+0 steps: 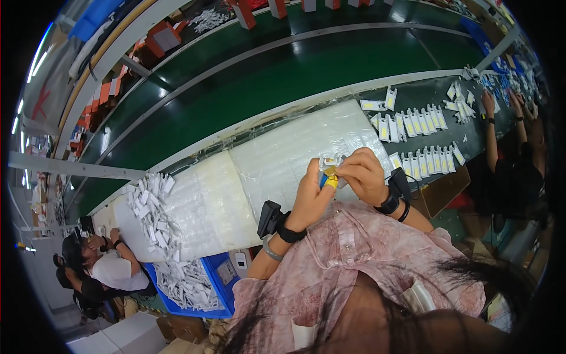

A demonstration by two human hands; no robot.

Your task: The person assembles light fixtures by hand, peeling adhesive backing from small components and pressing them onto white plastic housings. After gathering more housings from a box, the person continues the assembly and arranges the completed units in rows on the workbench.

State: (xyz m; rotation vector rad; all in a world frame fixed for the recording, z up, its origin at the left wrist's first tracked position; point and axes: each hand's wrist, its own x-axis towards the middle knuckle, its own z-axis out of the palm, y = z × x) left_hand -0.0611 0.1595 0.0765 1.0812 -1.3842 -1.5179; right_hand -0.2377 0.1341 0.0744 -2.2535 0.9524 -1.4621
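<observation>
My left hand (pixel 312 194) is closed around a small white plastic part (pixel 328 160) in front of my chest, above the film-covered work mat. A yellow wrap (pixel 332 182) shows at the left thumb, with a bit of blue beside it. Fingers of my right hand (pixel 362 174) are pinched against the same part, by a small yellowish piece (pixel 329 170); the fingertips hide the details. To the right stand rows of white parts with yellow panels (pixel 420 123), and nearer me is another such row (pixel 425 163). Both wrists carry black straps with small black boxes.
A heap of white pieces (pixel 152 212) lies on the mat's left end, above a blue bin (pixel 217 283) full of similar pieces. Beyond the mat runs a green conveyor belt (pixel 247 82). Co-workers sit at left (pixel 115 268) and right (pixel 519 147). A cardboard box (pixel 443 192) stands below the right rows.
</observation>
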